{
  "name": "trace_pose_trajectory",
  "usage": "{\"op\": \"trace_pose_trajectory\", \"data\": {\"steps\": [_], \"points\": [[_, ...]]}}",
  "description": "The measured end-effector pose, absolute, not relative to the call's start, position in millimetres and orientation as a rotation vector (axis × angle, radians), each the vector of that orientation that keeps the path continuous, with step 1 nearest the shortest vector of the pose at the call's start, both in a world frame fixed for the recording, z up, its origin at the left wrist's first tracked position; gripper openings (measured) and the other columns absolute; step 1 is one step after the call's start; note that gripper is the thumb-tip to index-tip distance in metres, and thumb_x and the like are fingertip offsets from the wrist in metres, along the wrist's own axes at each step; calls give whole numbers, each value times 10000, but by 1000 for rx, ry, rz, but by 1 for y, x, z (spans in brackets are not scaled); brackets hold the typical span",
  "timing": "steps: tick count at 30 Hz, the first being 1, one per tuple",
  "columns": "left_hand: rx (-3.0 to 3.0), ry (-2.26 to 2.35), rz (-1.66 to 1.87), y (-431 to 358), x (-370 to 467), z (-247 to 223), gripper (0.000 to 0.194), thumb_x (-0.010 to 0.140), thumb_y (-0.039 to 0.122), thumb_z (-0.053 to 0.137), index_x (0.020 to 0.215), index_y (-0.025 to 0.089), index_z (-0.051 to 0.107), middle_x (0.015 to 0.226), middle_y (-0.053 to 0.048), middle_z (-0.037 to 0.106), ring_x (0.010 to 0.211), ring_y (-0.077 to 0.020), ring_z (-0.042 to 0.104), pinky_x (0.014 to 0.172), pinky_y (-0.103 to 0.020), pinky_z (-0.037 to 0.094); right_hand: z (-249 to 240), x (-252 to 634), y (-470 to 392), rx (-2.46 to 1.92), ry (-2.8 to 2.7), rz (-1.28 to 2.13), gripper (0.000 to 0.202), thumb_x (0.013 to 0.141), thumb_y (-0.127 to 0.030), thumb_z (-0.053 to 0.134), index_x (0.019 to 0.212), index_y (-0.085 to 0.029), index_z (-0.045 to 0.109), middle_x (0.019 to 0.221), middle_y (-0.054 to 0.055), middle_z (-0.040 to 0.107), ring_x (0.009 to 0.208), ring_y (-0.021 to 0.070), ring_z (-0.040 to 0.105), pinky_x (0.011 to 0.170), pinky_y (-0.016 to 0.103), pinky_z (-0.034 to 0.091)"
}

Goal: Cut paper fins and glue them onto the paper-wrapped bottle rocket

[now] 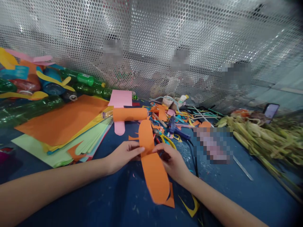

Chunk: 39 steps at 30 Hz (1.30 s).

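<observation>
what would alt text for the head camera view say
The left hand and right hand hold a long orange paper piece with rounded ends over a blue table. Beyond it lie colourful scraps and an orange-wrapped bottle across pink paper, with a stack of coloured sheets to the left.

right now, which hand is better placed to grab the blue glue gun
Likely the right hand: the blue glue gun lies just beyond it, on its side of the orange paper strip. The left hand is farther, across the strip. Both hold it, so the right must let go.
</observation>
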<state>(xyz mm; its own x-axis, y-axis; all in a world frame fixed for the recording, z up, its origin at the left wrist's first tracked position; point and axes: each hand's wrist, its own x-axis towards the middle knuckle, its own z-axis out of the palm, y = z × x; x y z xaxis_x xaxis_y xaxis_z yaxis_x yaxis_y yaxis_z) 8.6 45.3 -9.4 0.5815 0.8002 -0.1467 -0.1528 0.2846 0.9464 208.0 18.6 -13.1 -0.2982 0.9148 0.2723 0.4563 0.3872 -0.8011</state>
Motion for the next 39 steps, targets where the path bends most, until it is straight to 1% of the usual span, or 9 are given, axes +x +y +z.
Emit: {"op": "trace_pose_trajectory", "data": {"steps": [2,5,9,12,20,29,31,34,39], "points": [[1071,695,714,45,8,-9,213,782,276,609,918,140,699,949,-85,705,876,-197,654,827,-312,495,-14,208,20,-1208,-1804,902,46,804,-222,570,844,-204,553,750,-2,573,602,114,537,510,216,435],[1081,621,703,46,7,-9,219,759,224,621,953,152,694,980,-85,702,899,-207,658,862,-333,490,-13,206,22,-1241,-1724,965,124,815,-306,583,801,-196,528,727,-15,547,580,102,528,522,217,455],[1274,613,686,46,7,-8,299,751,216,656,1049,191,662,1091,-63,673,1028,-206,614,961,-347,431,-13,205,24,-1307,-1734,943,165,815,-343,587,794,-196,515,738,-16,547,568,98,532,518,217,459],[1317,644,679,45,8,-7,326,766,229,647,1090,198,640,1137,-61,654,1040,-203,610,959,-352,436,-14,206,23,-1307,-1741,931,172,823,-358,579,799,-200,515,739,-21,551,558,97,532,532,226,462],[1244,671,700,42,10,-10,307,786,237,628,1083,159,636,1112,-83,664,971,-191,645,887,-321,494,-18,205,22,-1303,-1786,887,144,828,-329,577,818,-205,503,760,-16,549,549,95,529,515,230,450],[1277,695,753,43,11,-14,289,783,242,632,1048,125,623,1103,-112,662,943,-212,659,852,-321,516,-16,200,19,-1113,-1634,1024,233,828,-267,583,865,-248,354,785,-35,494,615,97,540,544,225,508],[1273,707,795,43,10,-16,376,778,243,642,1125,126,561,1034,-118,687,911,-217,671,851,-341,516,-17,199,19,-1105,-1635,1020,212,828,-278,582,873,-244,377,799,-24,481,674,111,545,557,228,528],[1235,745,865,41,10,-16,572,786,226,636,1281,147,361,907,-104,713,860,-221,686,845,-376,517,-19,200,20,-1127,-1642,999,218,825,-285,585,949,-241,411,804,-11,502,714,129,560,549,233,540],[1211,762,916,38,11,-9,604,793,182,616,1273,180,249,884,-98,700,838,-227,691,818,-376,528,-20,202,22,-1156,-1650,976,324,803,-279,619,1050,-239,413,777,-17,551,635,124,564,528,245,537]]}}
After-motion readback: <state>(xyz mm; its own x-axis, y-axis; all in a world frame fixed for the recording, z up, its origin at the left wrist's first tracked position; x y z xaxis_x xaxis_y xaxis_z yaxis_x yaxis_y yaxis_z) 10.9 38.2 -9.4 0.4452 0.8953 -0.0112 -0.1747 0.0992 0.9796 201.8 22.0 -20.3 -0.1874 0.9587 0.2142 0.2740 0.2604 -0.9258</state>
